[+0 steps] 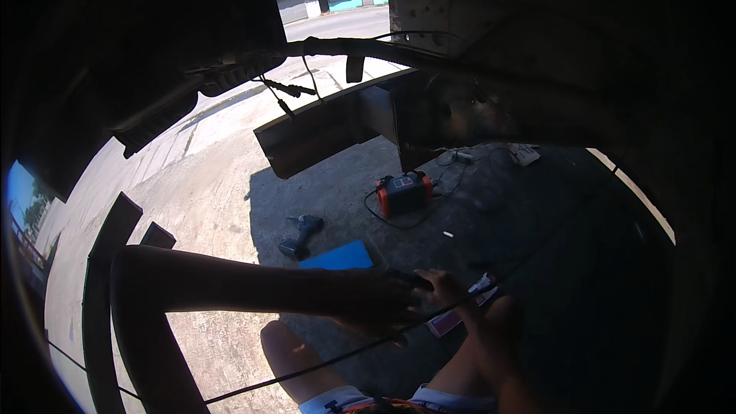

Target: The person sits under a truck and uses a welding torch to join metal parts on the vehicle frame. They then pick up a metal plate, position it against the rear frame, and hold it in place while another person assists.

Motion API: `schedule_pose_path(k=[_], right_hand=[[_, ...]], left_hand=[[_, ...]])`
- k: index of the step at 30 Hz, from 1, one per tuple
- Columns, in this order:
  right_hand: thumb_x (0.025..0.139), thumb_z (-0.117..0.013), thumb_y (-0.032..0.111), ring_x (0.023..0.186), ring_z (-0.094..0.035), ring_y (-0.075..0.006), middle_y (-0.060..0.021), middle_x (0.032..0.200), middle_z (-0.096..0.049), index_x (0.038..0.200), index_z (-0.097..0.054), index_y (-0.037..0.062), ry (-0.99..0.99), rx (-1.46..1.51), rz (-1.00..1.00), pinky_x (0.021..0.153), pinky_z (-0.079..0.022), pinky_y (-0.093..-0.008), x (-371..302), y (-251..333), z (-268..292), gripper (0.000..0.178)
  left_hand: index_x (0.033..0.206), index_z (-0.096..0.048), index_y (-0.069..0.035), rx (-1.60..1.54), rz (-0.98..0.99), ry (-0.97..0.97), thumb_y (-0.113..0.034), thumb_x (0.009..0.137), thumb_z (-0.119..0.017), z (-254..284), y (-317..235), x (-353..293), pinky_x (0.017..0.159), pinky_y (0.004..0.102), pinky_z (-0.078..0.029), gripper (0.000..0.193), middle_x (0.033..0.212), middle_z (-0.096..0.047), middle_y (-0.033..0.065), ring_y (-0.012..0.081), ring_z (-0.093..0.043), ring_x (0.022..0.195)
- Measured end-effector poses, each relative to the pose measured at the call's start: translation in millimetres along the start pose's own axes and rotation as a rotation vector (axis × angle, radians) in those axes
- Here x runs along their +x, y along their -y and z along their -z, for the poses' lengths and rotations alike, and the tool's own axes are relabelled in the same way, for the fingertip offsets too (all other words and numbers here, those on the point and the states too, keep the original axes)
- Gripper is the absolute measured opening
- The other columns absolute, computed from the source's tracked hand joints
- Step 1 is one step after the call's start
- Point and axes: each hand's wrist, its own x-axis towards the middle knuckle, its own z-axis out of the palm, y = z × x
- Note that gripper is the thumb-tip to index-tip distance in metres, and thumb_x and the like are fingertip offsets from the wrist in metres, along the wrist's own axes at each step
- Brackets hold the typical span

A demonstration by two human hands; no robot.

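Note:
My left forearm reaches across from the left, and my left hand [379, 300] is in deep shade above my knees. Its fingers are too dark to read. My right hand [443, 288] meets it from the right, fingers closed at the end of a small dark object [410, 279] whose kind I cannot make out. That object lies along the upper side of my left hand. Just below my right hand is a pink and white flat box [446, 322] on the ground. A blue flat case [339, 256] lies beyond my left forearm.
A cordless drill [301, 236] and an orange and black machine with cables [404, 193] stand on the concrete ahead. A thin black cable [330, 368] crosses in front of me. Dark metal beams [314, 134] and hanging wires [287, 90] are low overhead. A metal post [100, 299] rises at left.

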Motion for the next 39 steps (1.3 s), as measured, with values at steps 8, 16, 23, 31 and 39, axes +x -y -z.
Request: schedule_pose_path(k=[8,16,23,31,39], right_hand=[[0.082,-0.079,0.028,0.101,-0.067,-0.0401,-0.0230,0.107,-0.069,0.125,-0.064,0.0009,0.011,-0.019,-0.097,0.088,-0.054,-0.0455,-10,-4,9,0.052],[0.083,-0.078,0.025,0.102,-0.067,-0.0402,-0.0228,0.109,-0.069,0.127,-0.063,0.0009,0.157,-0.099,-0.113,0.089,-0.054,-0.0451,-29,9,45,0.052],[0.080,-0.080,0.021,0.098,-0.070,-0.0360,-0.0208,0.105,-0.071,0.123,-0.066,0.0010,0.198,0.061,-0.011,0.087,-0.055,-0.0412,-38,25,113,0.049],[0.084,-0.075,0.014,0.088,-0.071,-0.0231,-0.0133,0.098,-0.072,0.121,-0.067,-0.0001,-0.274,0.146,-0.105,0.079,-0.054,-0.0339,-83,-24,52,0.040],[0.083,-0.076,0.013,0.087,-0.069,-0.0143,-0.0073,0.095,-0.074,0.122,-0.069,0.0034,-0.349,0.523,-0.381,0.077,-0.054,-0.0318,-130,-73,-19,0.041]], left_hand=[[0.115,-0.067,-0.010,0.185,0.323,-0.424,-0.027,0.092,-0.069,-68,129,-10,0.098,0.0448,-0.049,0.029,0.117,-0.065,0.0098,0.0273,-0.061,0.115],[0.117,-0.067,-0.011,0.786,1.343,-0.899,-0.039,0.094,-0.067,-11,243,-153,0.108,0.0494,-0.036,0.036,0.144,-0.050,0.0113,0.0332,-0.046,0.132],[0.111,-0.067,-0.005,0.738,1.593,-0.587,-0.065,0.097,-0.045,-3,273,-177,0.097,0.0517,-0.044,0.066,0.105,-0.071,0.0170,0.0337,-0.069,0.102],[0.116,-0.065,-0.013,0.691,1.703,-0.438,-0.057,0.090,-0.063,3,280,-183,0.100,0.0510,-0.043,0.052,0.108,-0.070,0.0122,0.0300,-0.067,0.107],[0.123,-0.062,-0.014,0.697,1.807,-0.342,-0.058,0.081,-0.072,9,273,-171,0.102,0.0488,-0.042,0.061,0.118,-0.068,0.0101,0.0275,-0.064,0.115]])
